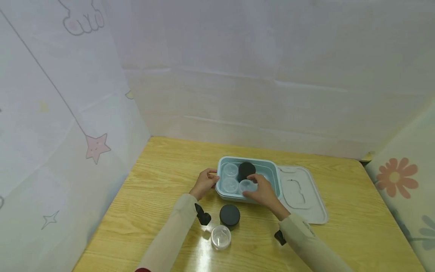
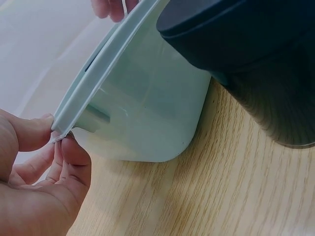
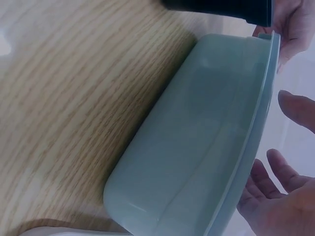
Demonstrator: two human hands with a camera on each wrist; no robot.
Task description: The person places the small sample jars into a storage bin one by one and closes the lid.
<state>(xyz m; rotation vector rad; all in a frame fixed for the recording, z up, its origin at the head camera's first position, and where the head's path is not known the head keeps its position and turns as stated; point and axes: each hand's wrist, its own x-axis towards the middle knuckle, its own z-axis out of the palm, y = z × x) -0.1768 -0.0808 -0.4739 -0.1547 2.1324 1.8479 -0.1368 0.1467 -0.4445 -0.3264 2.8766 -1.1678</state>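
Note:
A pale blue rectangular box (image 1: 276, 181) stands on the wooden table, holding several small round containers. My left hand (image 1: 204, 183) pinches the rim at its left end, thumb above and fingers curled beneath in the left wrist view. Reaching inside from the right, my right hand (image 1: 263, 190) has thumb and fingers on either side of a clear round tub (image 1: 247, 185) near the front wall. Two more clear tubs, a back one (image 1: 231, 169) and a front one (image 1: 230, 185), sit along the left side. Behind the held tub is a black round container (image 1: 246, 170).
A second black container (image 1: 229, 215) stands on the table in front of the box, with another clear tub (image 1: 221, 238) nearer me. A pale flat lid (image 1: 314, 206) lies against the box's right side. Patterned white sheeting (image 1: 217, 75) surrounds the table (image 1: 163, 166).

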